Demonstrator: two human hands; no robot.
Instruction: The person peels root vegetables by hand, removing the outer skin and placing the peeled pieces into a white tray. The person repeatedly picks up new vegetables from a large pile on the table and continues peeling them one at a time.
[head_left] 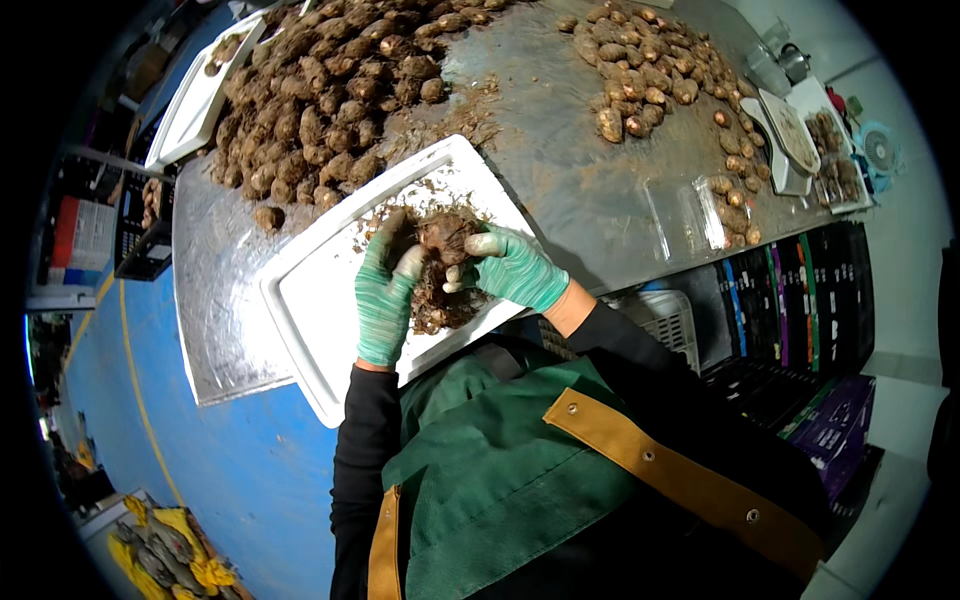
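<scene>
Head view: a shaggy brown tuber (447,238) sits between my left hand (386,290) and right hand (512,270), above the white tray (325,318) — right fingers pressed against it, left grip too hidden to tell. Loose fibres (430,322) (plenty below) could make it slip; tugging hard might scatter scraps across the metal table (590,200).

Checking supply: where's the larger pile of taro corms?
In the head view, the larger taro pile is upper left on the metal table, beyond the central white tray.
</scene>
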